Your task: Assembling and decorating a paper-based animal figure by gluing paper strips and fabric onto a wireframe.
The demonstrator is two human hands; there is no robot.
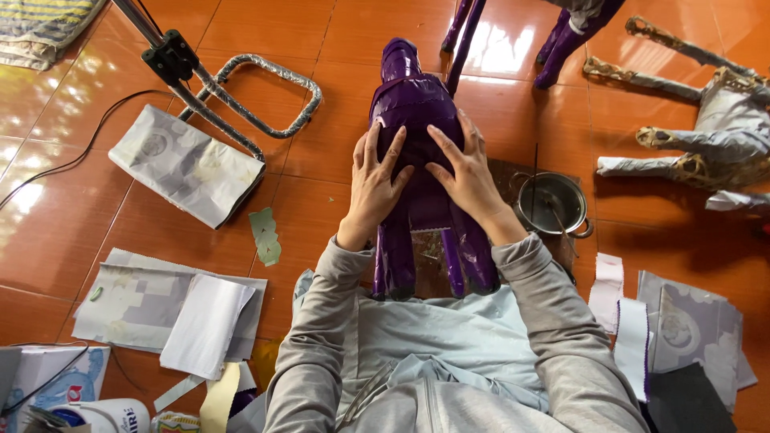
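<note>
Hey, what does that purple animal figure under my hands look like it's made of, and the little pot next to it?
The purple figure looks covered in glossy purple paper or foil: it shines and shows wrinkled, overlapping strips. What lies beneath cannot be seen. Both the left hand and right hand press flat on it. The pot looks like polished metal, grey and reflective.

- Left hand (375,186): bare, no glove, ring or watch showing; fingers (370,144) with short, plain nails.
- Right hand (465,172): bare as well, nothing worn on it or on the wrist.
- Sleeves (321,337): long, light grey, soft knit cloth, creased along the forearms, each ending in a snug cuff (350,248) at the wrist.
- Top (425,401): same grey cloth, with a zip down the middle of the chest and a folded collar or hood edge.
- Lap cloth (433,321): paler, grey-blue fabric below the cuffs, smooth, with a few folds.
</note>
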